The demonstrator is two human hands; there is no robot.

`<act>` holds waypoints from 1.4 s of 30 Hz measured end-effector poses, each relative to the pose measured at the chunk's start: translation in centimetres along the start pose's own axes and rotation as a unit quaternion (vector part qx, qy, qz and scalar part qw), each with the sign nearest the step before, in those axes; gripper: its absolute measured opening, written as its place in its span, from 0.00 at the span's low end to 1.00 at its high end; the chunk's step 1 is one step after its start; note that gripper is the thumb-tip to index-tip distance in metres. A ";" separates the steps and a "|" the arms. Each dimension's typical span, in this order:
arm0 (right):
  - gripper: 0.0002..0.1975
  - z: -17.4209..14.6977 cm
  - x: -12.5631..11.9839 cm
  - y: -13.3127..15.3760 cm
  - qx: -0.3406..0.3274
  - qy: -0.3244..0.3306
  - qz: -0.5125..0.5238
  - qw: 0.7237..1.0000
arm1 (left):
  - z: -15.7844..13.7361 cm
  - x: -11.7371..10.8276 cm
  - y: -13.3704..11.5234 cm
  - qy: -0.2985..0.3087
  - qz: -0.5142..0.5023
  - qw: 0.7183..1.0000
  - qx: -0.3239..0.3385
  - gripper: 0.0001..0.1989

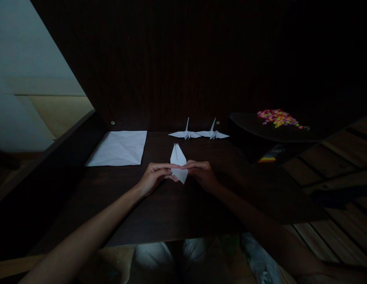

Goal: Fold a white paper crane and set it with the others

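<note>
Pinching a piece of folded paper (pixel 179 154) from both sides, we have our two hands over the middle of the dark table (pixel 159 221). Our left hand (pixel 152 177) is clamped on the paper's left edge, index finger laid straight across the front and thumb beneath it. Our right hand (pixel 202 173) is clamped on the right edge in much the same way, and the two index fingertips come together at the paper's middle. The paper is white and kite-shaped, its far end split by a narrow slit into thin points, its near end a single broader point aimed toward us. We cannot tell whether its underside touches the table.

Beyond our hands, two paper birds (pixel 187 135) sit side by side at the back of the table, wings spread and wingtips meeting, each with one thin spike rising. To our left a creased white sheet (pixel 118 148) lies flat. Behind everything stands a tall dark board (pixel 177 67). On our right, a round-edged shelf (pixel 245 121) bears a heap of small pink, red and yellow pieces (pixel 278 117), too small for us to name. Below the table's near edge we see our knees (pixel 153 256).
</note>
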State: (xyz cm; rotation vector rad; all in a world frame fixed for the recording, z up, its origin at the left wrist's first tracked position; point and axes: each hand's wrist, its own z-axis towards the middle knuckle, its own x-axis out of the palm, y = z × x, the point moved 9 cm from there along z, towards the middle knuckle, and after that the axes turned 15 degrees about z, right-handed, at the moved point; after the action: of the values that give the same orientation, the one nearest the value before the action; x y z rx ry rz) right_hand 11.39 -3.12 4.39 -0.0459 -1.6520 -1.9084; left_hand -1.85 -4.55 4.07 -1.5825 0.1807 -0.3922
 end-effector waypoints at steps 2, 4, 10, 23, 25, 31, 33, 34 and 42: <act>0.09 0.0 0.0 0.2 -0.013 0.006 -0.021 1.000 | 0.0 -0.1 -0.3 -0.008 0.015 1.000 0.011 0.11; 0.11 0.0 0.3 0.7 -0.023 0.008 -0.052 0.998 | 0.0 -0.3 -0.5 -0.020 0.061 0.998 0.020 0.11; 0.11 -0.2 0.7 1.3 -0.028 -0.030 -0.125 0.991 | 0.0 -0.9 -0.3 -0.047 0.189 0.980 0.041 0.14; 0.18 -0.4 0.4 1.5 -0.059 -0.064 -0.118 0.989 | -0.5 0.0 -1.3 -0.054 0.138 0.985 0.090 0.19; 0.18 -0.4 0.5 1.5 -0.059 -0.060 -0.120 0.989 | -0.5 0.0 -1.2 -0.055 0.132 0.986 0.089 0.18; 0.18 -0.4 0.4 1.4 -0.048 -0.054 -0.110 0.991 | -0.5 0.1 -1.4 -0.053 0.142 0.984 0.098 0.17; 0.18 -0.4 0.5 1.4 -0.046 -0.052 -0.114 0.991 | -0.6 0.1 -1.5 -0.054 0.142 0.983 0.103 0.19; 0.19 -0.4 0.6 1.4 -0.046 -0.053 -0.115 0.991 | -0.6 0.1 -1.6 -0.056 0.143 0.983 0.105 0.19; 0.17 -0.4 -0.1 1.0 -0.046 -0.066 -0.135 0.988 | -0.7 -0.7 -2.2 -0.106 0.224 0.957 0.148 0.24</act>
State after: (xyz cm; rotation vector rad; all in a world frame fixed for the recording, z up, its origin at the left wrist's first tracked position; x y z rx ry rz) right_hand 12.08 -3.46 5.12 0.0159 -1.7285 -2.2266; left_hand -3.07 -4.87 6.20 -1.2315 0.2940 0.1038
